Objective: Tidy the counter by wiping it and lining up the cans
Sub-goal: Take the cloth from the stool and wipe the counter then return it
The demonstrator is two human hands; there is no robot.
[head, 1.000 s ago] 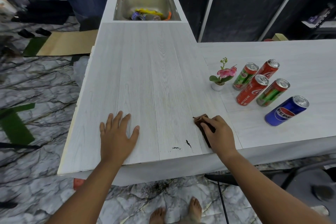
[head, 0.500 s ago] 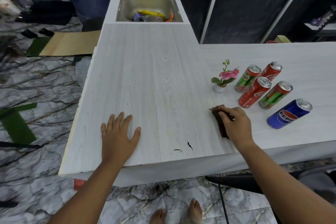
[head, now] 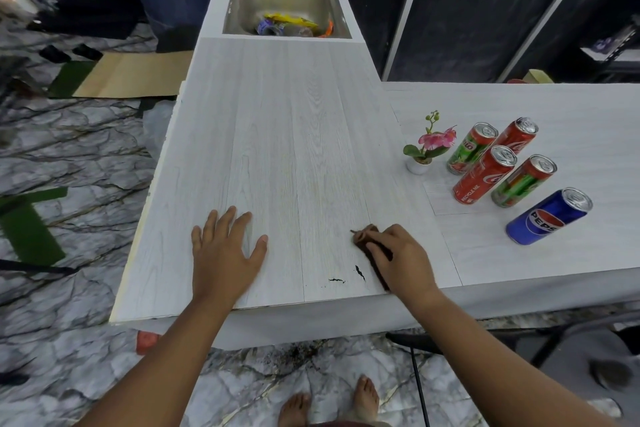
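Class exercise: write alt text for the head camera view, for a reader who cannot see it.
A person's right hand presses a dark brown cloth onto a pale wood-grain counter beside small black marks, while the left hand rests flat. Five drink cans and a small potted pink flower stand to the right.

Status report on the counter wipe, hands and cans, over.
Left hand flat on counter, empty. Right hand pressing brown cloth beside black marks. Five cans clustered right, not lined up. Nothing blocking.
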